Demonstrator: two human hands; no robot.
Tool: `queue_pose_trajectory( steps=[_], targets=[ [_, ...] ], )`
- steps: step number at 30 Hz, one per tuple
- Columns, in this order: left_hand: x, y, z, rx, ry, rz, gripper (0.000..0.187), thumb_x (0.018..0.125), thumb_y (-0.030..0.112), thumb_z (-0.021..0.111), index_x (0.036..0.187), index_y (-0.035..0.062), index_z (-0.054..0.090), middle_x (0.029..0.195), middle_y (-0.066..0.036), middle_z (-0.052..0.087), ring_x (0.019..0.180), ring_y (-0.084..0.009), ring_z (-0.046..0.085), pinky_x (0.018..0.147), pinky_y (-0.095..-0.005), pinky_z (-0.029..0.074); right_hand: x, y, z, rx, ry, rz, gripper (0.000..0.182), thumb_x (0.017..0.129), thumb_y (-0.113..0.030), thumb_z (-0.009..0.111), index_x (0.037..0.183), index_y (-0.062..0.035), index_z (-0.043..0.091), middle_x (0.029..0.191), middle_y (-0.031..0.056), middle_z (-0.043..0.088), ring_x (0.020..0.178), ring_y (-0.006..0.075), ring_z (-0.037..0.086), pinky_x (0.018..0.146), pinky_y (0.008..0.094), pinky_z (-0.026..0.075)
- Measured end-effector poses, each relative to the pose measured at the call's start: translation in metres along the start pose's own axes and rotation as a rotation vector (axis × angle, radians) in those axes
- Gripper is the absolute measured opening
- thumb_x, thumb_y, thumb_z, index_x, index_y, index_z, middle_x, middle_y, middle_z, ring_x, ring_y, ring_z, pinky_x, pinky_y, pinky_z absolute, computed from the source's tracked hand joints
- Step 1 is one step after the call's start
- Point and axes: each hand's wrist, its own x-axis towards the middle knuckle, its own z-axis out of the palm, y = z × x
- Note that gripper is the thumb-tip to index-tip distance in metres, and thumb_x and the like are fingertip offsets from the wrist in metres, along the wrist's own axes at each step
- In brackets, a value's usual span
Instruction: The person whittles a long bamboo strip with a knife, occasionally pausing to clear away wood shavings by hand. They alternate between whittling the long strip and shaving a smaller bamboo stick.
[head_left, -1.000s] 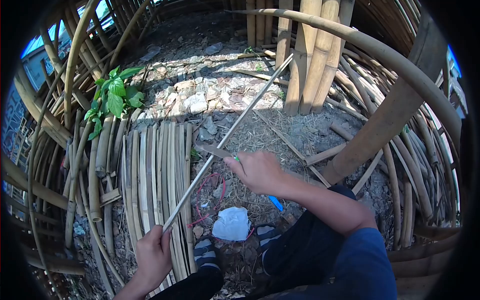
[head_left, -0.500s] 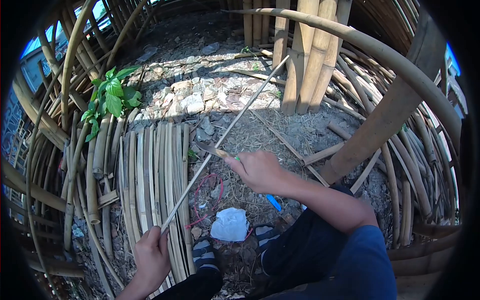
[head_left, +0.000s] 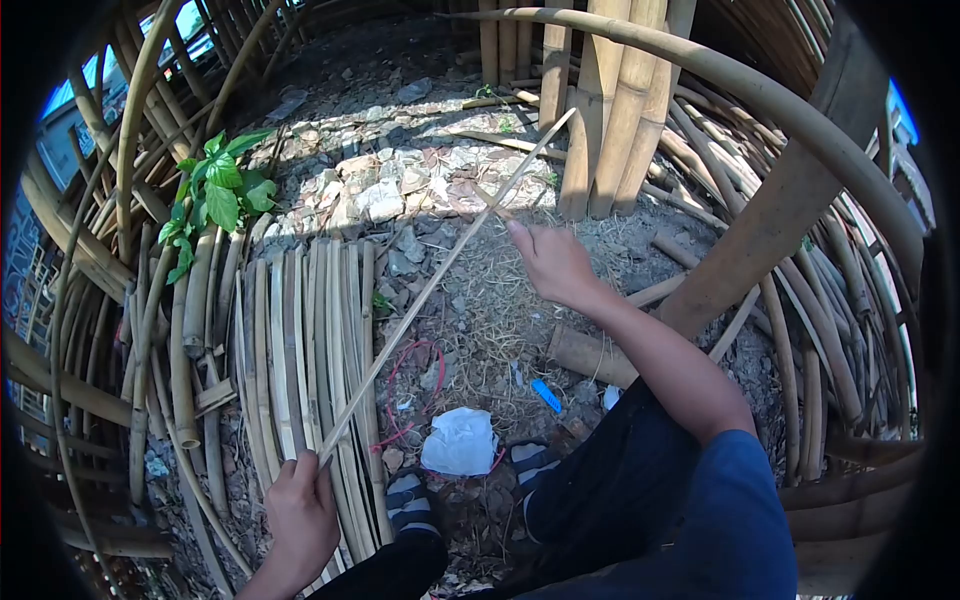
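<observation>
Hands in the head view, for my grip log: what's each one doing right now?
Left hand: closed on the near end of the long strip.
Right hand: closed on the knife.

Bamboo strip (head_left: 405, 322): pale, smooth; rubble (head_left: 385, 195): rough, matt stone.

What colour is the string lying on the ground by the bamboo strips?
Red, maybe pinkish; the head view shows it.

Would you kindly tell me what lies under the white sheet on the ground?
Red string shows at the lower right edge of the white sheet and may run beneath it, with ground visible around it. Whatever else it covers cannot be seen.
</observation>
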Motion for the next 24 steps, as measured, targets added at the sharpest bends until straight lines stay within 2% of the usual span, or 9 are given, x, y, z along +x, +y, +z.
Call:
queue_pose_trajectory(
  steps=[4,6,11,13,17,20,24],
  targets=[
    [0.006,0.001,0.004,0.015,0.003,-0.028,0.009,0.093,0.002,0.059,0.087,-0.0006,0.053,0.073,-0.023,0.054,0.063,-0.0457,0.057,0.056,-0.0529,0.042,-0.058,-0.059,0.006,0.136,-0.219,-0.259,0.055,0.105,-0.043,0.042,0.076,0.0003,0.062,0.065,0.0234,0.062,0.062,0.0447,0.064,0.060,0.0534,0.050],
    [0.008,0.002,0.007,0.023,0.002,0.010,0.008,0.093,0.003,0.058,0.088,0.0005,0.053,0.074,-0.023,0.055,0.064,-0.0460,0.058,0.056,-0.0532,0.042,-0.086,-0.080,0.014,0.190,-0.288,-0.378,0.057,0.104,-0.044,0.041,0.078,-0.0001,0.065,0.062,0.0218,0.063,0.060,0.0431,0.066,0.059,0.0531,0.053],
    [0.008,0.000,0.005,0.045,-0.009,-0.005,0.007,0.094,0.005,0.059,0.090,0.0018,0.054,0.075,-0.022,0.057,0.066,-0.0460,0.060,0.057,-0.0540,0.045,-0.106,-0.094,0.024,0.203,-0.335,-0.467,0.056,0.104,-0.045,0.043,0.077,-0.0008,0.065,0.057,0.0181,0.063,0.056,0.0406,0.066,0.056,0.0505,0.053],
    [0.008,-0.005,0.004,0.021,0.007,0.004,0.006,0.094,0.006,0.059,0.091,0.0022,0.054,0.076,-0.023,0.058,0.067,-0.0464,0.061,0.058,-0.0542,0.045,-0.082,-0.082,0.021,0.168,-0.193,-0.342,0.056,0.104,-0.045,0.043,0.077,-0.0012,0.065,0.059,0.0198,0.063,0.058,0.0409,0.066,0.057,0.0508,0.053],
    [0.008,-0.005,0.001,0.010,0.037,0.007,0.006,0.094,0.006,0.059,0.091,0.0024,0.054,0.077,-0.023,0.058,0.068,-0.0466,0.060,0.059,-0.0542,0.046,-0.057,-0.064,0.025,0.056,-0.123,-0.320,0.056,0.104,-0.046,0.043,0.077,-0.0013,0.064,0.062,0.0217,0.064,0.061,0.0416,0.067,0.057,0.0510,0.053],
    [0.006,-0.006,-0.001,0.009,0.043,0.017,0.006,0.094,0.006,0.059,0.092,0.0023,0.054,0.077,-0.023,0.059,0.068,-0.0466,0.061,0.059,-0.0543,0.046,-0.049,-0.060,0.027,0.056,-0.067,-0.228,0.055,0.103,-0.044,0.046,0.073,-0.0004,0.062,0.062,0.0239,0.061,0.064,0.0451,0.064,0.061,0.0543,0.049],
    [0.003,-0.009,0.000,0.021,0.048,0.008,0.006,0.094,0.005,0.059,0.091,0.0020,0.054,0.076,-0.023,0.058,0.068,-0.0460,0.060,0.059,-0.0539,0.045,-0.011,-0.030,0.024,-0.046,0.006,-0.107,0.062,0.104,-0.050,0.038,0.078,-0.0004,0.066,0.070,0.0245,0.066,0.070,0.0443,0.067,0.066,0.0551,0.051]
  ],
)
